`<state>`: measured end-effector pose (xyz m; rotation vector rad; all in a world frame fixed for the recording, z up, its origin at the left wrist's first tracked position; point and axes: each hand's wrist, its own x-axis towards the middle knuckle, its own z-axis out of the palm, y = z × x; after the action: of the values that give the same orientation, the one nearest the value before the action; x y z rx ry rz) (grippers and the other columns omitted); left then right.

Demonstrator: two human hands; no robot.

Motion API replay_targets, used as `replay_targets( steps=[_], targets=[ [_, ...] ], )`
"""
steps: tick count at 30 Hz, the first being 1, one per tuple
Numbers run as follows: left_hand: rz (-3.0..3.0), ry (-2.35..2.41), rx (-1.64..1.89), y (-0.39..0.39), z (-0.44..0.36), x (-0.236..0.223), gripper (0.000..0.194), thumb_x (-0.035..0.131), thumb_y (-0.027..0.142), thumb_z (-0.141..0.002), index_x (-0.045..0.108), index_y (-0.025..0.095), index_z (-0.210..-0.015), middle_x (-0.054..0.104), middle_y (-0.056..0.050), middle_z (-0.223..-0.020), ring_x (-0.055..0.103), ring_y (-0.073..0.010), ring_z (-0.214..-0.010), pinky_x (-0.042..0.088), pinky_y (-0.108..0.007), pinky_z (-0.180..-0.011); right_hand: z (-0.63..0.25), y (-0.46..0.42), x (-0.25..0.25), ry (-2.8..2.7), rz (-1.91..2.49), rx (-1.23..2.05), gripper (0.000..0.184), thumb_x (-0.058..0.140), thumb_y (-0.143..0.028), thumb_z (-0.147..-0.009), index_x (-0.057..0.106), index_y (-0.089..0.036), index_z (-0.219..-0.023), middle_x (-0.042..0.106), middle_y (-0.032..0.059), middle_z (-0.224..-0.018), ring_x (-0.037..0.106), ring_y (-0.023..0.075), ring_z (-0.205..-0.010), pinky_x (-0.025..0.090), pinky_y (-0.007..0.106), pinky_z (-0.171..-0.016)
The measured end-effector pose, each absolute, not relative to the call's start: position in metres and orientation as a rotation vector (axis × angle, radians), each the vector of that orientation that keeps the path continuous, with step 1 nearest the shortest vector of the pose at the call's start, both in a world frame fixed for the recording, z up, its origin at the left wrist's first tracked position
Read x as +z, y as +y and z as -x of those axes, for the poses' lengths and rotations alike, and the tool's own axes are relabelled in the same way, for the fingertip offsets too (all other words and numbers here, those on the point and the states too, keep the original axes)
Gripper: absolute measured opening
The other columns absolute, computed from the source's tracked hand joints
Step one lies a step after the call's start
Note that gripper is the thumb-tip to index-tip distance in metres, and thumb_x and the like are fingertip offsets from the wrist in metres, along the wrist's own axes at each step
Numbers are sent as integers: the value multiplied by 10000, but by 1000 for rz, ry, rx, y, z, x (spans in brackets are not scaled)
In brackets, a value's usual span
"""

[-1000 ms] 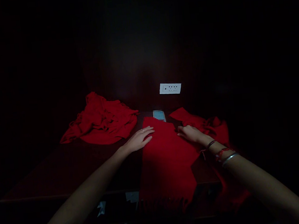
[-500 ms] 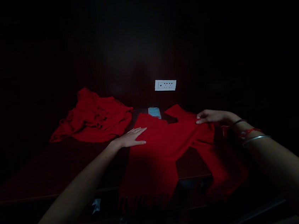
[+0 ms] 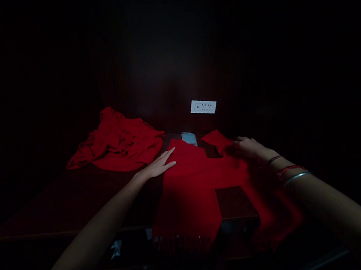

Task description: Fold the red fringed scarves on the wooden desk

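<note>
On the worktop (image 3: 62, 207), the red scarf (image 3: 190, 181) lies spread and overhangs the front edge, a crumpled red heap (image 3: 123, 147) to its left, a blurred pale card (image 3: 189, 138) behind. The left hand (image 3: 160, 165) rests fingers-spread on the scarf's left edge, grip released; the right hand (image 3: 249, 146) curls rightward of it, too shadowed to tell whether its grip holds cloth.

white socket panel (image 3: 203, 107) on dark wall (image 3: 164, 72)

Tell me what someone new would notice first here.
The red fringed cloth in the middle likely draws the eye first, hanging over the table's near edge. A crumpled red heap lies left of it; a white socket plate stands out on the dark wall behind.
</note>
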<state>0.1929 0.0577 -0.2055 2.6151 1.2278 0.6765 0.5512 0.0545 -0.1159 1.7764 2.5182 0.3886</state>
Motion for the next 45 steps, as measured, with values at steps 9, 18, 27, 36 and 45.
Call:
replay_targets(
  steps=[9, 18, 27, 36, 45],
  targets=[
    [-2497, 1165, 946, 81, -174, -218, 229, 411, 250, -768, 556, 150, -914, 577, -53, -908, 511, -142, -853, 388, -253, -777, -396, -24, -178, 3284, -844, 92, 372, 418, -384, -783, 442, -206, -1109, 473, 59, -1038, 429, 157, -963, 340, 299, -850],
    [-2132, 1092, 977, 88, -181, -220, 270, 522, 161, -661, 565, 121, -924, 575, -20, -786, 499, -81, -635, 396, -191, -625, -354, -21, -198, 3121, -673, 686, 208, 322, -169, -839, 520, -166, -904, 536, 50, -801, 471, 148, -763, 365, 276, -654],
    [-2140, 1080, 957, 88, -190, -216, 217, 506, 78, -647, 593, 112, -843, 532, 15, -654, 468, -65, -574, 367, -167, -568, -387, -30, -210, 3282, -594, 609, 210, 315, -209, -847, 520, -170, -840, 556, 23, -762, 482, 111, -696, 351, 232, -626],
    [-2327, 1225, 913, 87, -181, -216, 278, 478, 58, -672, 586, 146, -912, 548, -9, -746, 502, -97, -690, 388, -205, -686, -387, -35, -210, 3348, -498, 487, 245, 290, -212, -853, 530, -173, -886, 580, 32, -798, 501, 113, -772, 366, 234, -687],
    [-1801, 1659, 1042, 114, -198, -222, 344, 483, 273, -749, 507, 118, -1055, 603, -16, -706, 541, -97, -563, 417, -187, -541, -398, -24, -184, 3268, -1228, 51, 444, 288, -442, -823, 384, -205, -1186, 441, 89, -1182, 376, 192, -1081, 304, 378, -872]
  ],
)
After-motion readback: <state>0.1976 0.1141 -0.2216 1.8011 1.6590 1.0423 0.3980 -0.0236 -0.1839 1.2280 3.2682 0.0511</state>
